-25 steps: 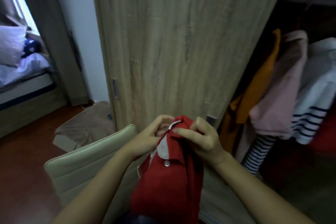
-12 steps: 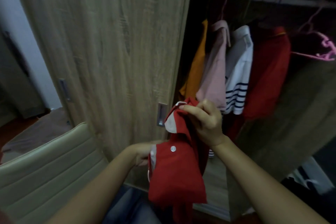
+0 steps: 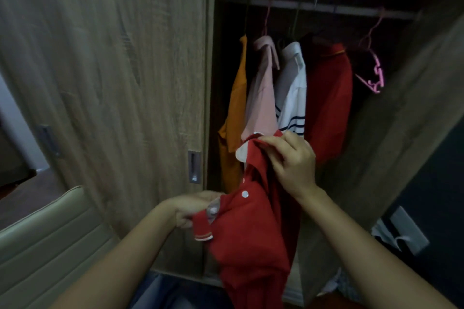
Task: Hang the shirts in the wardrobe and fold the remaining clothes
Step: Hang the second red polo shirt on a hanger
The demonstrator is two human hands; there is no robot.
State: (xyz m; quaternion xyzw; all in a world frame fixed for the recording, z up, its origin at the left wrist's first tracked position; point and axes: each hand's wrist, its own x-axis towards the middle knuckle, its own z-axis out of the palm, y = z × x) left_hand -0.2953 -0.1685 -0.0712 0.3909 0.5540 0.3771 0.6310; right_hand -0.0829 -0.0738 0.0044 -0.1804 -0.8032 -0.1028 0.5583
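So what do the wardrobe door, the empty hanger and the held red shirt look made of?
Wardrobe door: matte wood-grain board, likely laminate. Empty hanger: glossy pink, probably plastic, though blurred. Red shirt: soft knit-looking fabric that drapes and creases, with pale buttons.

Down at the lower left sits a pale cushioned chair (image 3: 47, 241), its ribbed padding running in horizontal bands, just in front of the wood-grain panelling. Behind it, a strip of dark reddish floor (image 3: 27, 193) shows at the left edge, and above that a slice of pale wall (image 3: 10, 105). Over on the far right, low down, there's a dark surface with a grey rectangular plate (image 3: 406, 231) fixed to it, and something white and crumpled (image 3: 384, 233) lies against that plate; what it is can't be made out. At the very bottom, blue denim fabric (image 3: 160, 293) peeks into view.
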